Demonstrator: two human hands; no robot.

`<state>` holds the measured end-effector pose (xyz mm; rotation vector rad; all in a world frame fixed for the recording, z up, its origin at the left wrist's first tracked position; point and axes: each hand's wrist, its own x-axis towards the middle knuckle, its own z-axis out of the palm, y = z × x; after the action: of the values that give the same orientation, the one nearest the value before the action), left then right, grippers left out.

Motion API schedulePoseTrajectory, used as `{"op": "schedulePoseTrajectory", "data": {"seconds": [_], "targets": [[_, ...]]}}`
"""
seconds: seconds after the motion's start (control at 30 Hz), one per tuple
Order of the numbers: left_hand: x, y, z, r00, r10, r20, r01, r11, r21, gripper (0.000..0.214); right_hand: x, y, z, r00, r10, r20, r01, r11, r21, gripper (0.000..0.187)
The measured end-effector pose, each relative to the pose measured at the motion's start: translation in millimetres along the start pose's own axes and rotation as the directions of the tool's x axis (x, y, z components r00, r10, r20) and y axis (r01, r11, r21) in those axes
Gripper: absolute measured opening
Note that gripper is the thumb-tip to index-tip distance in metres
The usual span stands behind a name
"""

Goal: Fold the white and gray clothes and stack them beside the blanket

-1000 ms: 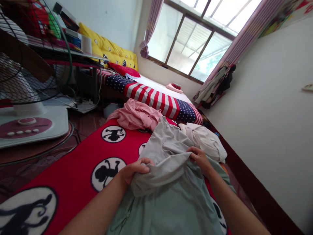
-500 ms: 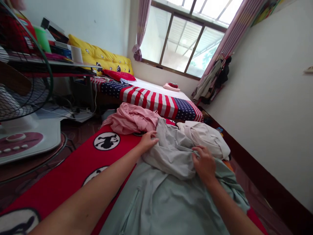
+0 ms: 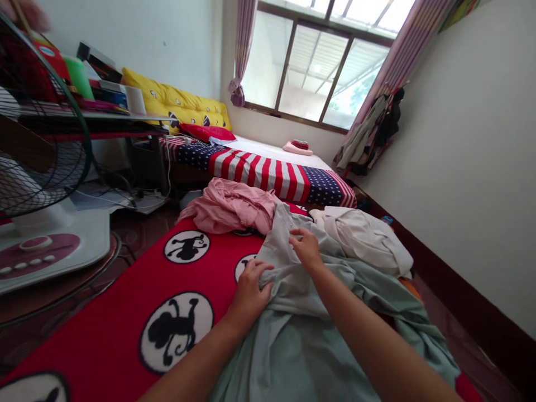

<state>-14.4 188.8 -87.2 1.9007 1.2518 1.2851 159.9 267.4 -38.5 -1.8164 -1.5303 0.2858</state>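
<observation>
A grey-green garment point(image 3: 301, 340), rumpled and thin, lies along the right part of a red blanket with black monkey prints in white circles point(image 3: 178, 329). At the garment's left edge, my left hand point(image 3: 251, 287) has its fingers and thumb closed on a fold. My right hand point(image 3: 307, 248) is farther up, over the paler grey upper part; its fingers are bent and apart, nearest to a raised fold. Beyond my hands lies a bunched pink garment point(image 3: 234, 204) on the left. A folded white garment point(image 3: 364, 237) lies on the right.
A floor fan point(image 3: 46, 134) stands at the left, before a cluttered desk point(image 3: 117, 114). Farther back is a bed with a stars-and-stripes cover point(image 3: 268, 176), beneath a window point(image 3: 314, 72). Clothes point(image 3: 381, 123) hang by the right wall point(image 3: 469, 134).
My left hand has drawn nearer along the garment's left side. My right hand has moved left and slightly away from me. The garment's left edge has shifted right, uncovering more red blanket.
</observation>
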Motion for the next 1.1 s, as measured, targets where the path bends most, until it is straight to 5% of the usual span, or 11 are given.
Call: {"op": "schedulePoseTrajectory", "data": {"seconds": [0.1, 0.3, 0.53, 0.73, 0.93, 1.03, 1.1], "targets": [[-6.7, -12.3, 2.2, 0.991, -0.081, -0.107, 0.09, 0.992, 0.087, 0.043, 41.1, -16.9, 17.9, 0.999, 0.028, -0.02, -0.029, 0.999, -0.044, 0.03], [-9.6, -17.3, -8.0, 0.976, -0.216, 0.02, 0.206, 0.952, 0.226, 0.047, 87.1, -32.6, 50.6, 0.986, 0.157, -0.058, -0.16, 0.986, -0.052, 0.088], [-7.1, -17.8, -13.4, 0.958, -0.232, 0.171, 0.205, 0.966, 0.158, 0.037, 81.8, -6.6, 59.9, 0.984, 0.117, -0.134, -0.104, 0.989, 0.101, 0.023], [-8.3, -16.1, -34.0, 0.976, -0.2, 0.081, 0.203, 0.979, -0.024, 0.024, 92.1, -43.8, 51.8, 0.975, 0.016, -0.22, 0.051, 0.955, 0.293, 0.027], [-14.5, -24.3, -70.4, 0.983, -0.181, -0.041, 0.184, 0.978, 0.097, 0.022, 76.4, -106.6, 71.6, 0.988, -0.129, 0.086, 0.071, 0.872, 0.485, 0.036], [-11.0, -36.5, -81.8, 0.969, -0.229, -0.09, 0.243, 0.951, 0.194, 0.027, 53.8, -104.3, 70.3, 0.962, -0.179, 0.204, 0.049, 0.855, 0.516, 0.054], [-7.7, -42.2, -89.3, 0.954, -0.276, -0.119, 0.295, 0.934, 0.202, 0.032, 39.1, -86.9, 58.5, 0.97, -0.186, 0.157, 0.099, 0.892, 0.442, 0.046]]}}
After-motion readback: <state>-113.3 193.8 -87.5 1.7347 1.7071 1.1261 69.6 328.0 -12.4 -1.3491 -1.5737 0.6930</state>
